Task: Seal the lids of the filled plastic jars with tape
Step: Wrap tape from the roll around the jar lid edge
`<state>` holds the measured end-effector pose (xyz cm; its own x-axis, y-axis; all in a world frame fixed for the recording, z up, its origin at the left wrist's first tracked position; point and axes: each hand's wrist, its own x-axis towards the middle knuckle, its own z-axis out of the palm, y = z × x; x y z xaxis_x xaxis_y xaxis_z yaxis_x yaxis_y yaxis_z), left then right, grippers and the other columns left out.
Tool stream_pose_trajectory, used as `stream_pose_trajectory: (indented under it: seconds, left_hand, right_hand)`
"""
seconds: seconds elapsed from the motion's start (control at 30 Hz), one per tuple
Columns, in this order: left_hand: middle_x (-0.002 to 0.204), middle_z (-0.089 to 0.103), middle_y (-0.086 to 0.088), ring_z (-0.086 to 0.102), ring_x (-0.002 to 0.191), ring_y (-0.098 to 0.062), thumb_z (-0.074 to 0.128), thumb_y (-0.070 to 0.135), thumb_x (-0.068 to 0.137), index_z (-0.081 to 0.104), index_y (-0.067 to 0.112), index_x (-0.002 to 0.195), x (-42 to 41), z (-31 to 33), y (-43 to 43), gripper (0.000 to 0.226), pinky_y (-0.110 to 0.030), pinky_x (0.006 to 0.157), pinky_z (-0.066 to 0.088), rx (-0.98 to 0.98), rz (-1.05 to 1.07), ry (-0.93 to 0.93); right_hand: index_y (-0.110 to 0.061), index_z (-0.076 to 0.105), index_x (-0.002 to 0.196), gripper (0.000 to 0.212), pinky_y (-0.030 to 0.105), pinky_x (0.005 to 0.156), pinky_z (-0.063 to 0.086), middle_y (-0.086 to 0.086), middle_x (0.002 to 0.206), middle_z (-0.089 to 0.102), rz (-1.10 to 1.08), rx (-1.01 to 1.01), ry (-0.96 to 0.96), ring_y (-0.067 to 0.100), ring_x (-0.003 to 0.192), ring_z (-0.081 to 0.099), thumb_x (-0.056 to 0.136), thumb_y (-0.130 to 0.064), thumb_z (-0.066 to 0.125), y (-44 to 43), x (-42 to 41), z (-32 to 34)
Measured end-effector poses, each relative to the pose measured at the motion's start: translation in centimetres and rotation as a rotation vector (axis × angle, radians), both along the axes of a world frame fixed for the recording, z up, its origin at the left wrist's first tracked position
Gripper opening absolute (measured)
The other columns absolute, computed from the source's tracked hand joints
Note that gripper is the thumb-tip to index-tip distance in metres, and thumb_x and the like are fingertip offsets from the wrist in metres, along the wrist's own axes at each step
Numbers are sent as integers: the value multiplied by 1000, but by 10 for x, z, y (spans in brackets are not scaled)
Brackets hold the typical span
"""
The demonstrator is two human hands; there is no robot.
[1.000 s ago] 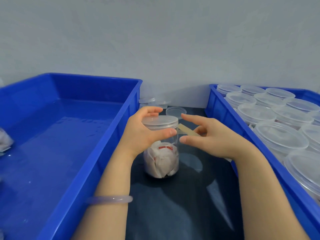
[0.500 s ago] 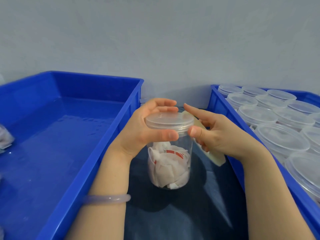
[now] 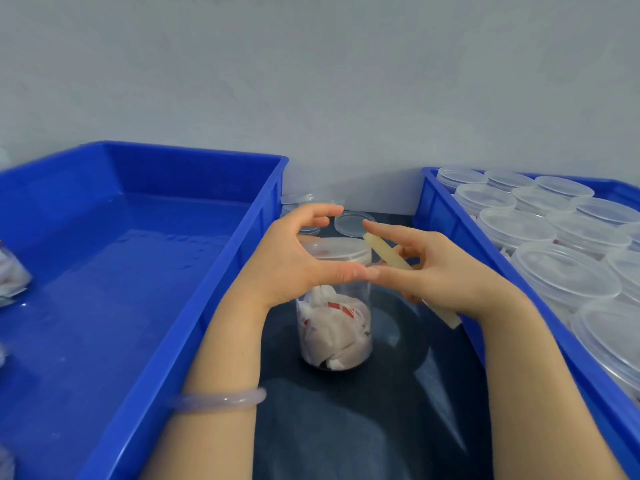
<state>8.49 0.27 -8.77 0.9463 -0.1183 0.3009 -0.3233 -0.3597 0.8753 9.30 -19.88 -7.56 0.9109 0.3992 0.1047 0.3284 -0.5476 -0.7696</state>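
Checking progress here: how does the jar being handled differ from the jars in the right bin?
The handled jar stands alone on the dark table, the left hand gripping its lid and the right hand holding tape beside it; the bin jars sit packed together, untouched. All are clear and lidded.

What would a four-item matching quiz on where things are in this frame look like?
1 filled jar
2 tape strip
3 loose lid
4 lidded jars

A in the right blue bin
B on the dark surface, near the wall
C held by the right hand
D gripped at the top by the left hand

Pairs: 1-D, 2-C, 3-B, 4-A.
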Motion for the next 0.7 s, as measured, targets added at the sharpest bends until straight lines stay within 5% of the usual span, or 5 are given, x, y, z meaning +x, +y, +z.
stream_pose_trajectory:
  seconds: [0.13, 0.27, 0.47, 0.6, 0.7]
  left_hand:
    - [112, 51, 24, 54, 104, 5, 84, 58, 32, 53, 56, 101, -1, 1, 2, 76, -16, 78, 45, -7, 25, -24]
    - [108, 54, 22, 59, 103, -2, 88, 42, 41, 57, 51, 100, 0, -1, 2, 68, -23, 81, 51, -65, -39, -23]
    - [106, 60, 26, 59, 106, -5, 80, 42, 45, 60, 47, 99, -4, 4, 8, 57, -20, 81, 50, -97, -231, -54]
    - [114, 57, 29, 52, 109, 10, 84, 61, 41, 58, 49, 109, -3, 9, 6, 74, -13, 84, 46, 173, -206, 73]
    - [107, 59, 31, 53, 102, 12, 78, 67, 41, 62, 48, 107, -4, 12, 3, 70, -11, 78, 43, 255, -141, 100]
  right_hand:
    - [-45, 58, 122, 64, 16, 58, 46, -5, 82, 69, -66, -5, 45, 1, 55, 58, 61, -59, 70, -10, -4, 5]
    - [-38, 66, 117, 79, 18, 61, 46, -14, 67, 66, -91, 23, -9, 7, 55, 58, 46, -71, 61, -9, -3, 6]
    - [-56, 50, 122, 81, 17, 70, 45, -25, 87, 59, -12, 45, 13, -4, 70, 55, 43, -71, 63, -3, -1, 4]
    - [-54, 51, 124, 80, 22, 78, 47, -25, 91, 56, 1, 1, 18, -8, 72, 54, 47, -71, 63, 0, 1, 0]
    - [-49, 54, 124, 77, 11, 60, 47, -9, 98, 58, 0, 38, 47, -12, 62, 55, 49, -67, 66, 3, 1, -4]
